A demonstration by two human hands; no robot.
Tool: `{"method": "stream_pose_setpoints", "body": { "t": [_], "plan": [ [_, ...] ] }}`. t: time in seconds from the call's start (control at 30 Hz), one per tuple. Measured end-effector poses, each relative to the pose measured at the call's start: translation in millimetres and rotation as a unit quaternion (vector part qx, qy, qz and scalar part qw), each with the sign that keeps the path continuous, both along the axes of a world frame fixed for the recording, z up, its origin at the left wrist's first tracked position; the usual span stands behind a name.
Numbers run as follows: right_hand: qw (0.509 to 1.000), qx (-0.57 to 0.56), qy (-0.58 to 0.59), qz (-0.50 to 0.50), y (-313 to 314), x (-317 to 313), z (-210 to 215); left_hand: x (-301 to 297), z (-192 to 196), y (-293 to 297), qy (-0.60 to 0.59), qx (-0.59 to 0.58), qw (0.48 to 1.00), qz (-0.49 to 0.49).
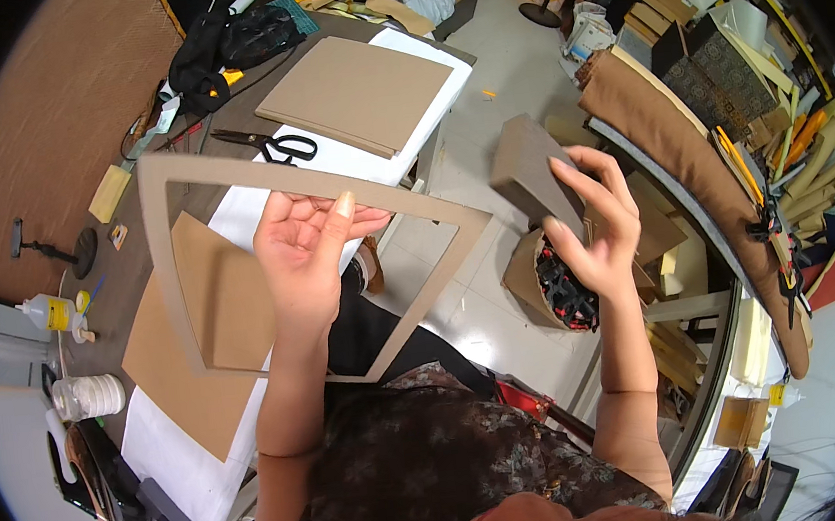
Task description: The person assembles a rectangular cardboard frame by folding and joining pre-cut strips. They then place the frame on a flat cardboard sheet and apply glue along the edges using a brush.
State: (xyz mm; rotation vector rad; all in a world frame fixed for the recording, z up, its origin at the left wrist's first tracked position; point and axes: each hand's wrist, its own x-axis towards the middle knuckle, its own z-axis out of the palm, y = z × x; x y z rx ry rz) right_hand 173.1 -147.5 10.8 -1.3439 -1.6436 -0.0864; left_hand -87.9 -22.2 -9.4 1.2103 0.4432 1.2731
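My left hand [300, 267] pinches the top bar of a thin beige cardboard frame [422, 207], thumb in front and fingers curled behind. The frame is raised and tilted, with a large rectangular opening. Over on the right, my right hand [603, 223] grips a grey-brown rectangular block [526, 168] by its right side. A gap separates the block from the frame. Through the opening shows a brown board sheet [175, 354] lying on the table at the left. Beyond the frame lie black-handled scissors [293, 150] and stacked brown boards [356, 91].
White paper [170, 460] covers part of the dark table. A glue bottle [46, 312], a white roll [94, 396] and a small black stand [83, 252] line its left side. Below the block stands a box of black clips [563, 292]. A brown fabric roll [679, 155] lies at right.
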Motion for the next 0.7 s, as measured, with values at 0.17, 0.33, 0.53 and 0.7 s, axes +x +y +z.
{"method": "stream_pose_setpoints", "body": {
  "t": [0.17,0.33,0.53,0.7],
  "plan": [
    [0.932,-0.142,0.125,0.310,0.7,-13.9,-5.8,-5.8,1.5,2.2,0.005,-0.011,1.000,-0.005],
    [0.906,-0.119,0.230,0.334,11.1,-34.8,-23.6,8.0,-14.6,-19.1,0.002,-0.031,0.998,-0.063],
    [0.857,-0.137,0.424,0.258,11.7,-31.4,-24.8,13.8,-32.1,-23.3,0.047,-0.068,0.992,-0.096],
    [0.985,-0.066,-0.095,0.128,21.4,-19.1,-4.3,18.9,-29.8,-22.2,0.056,-0.057,0.992,-0.100]
  ]
}}
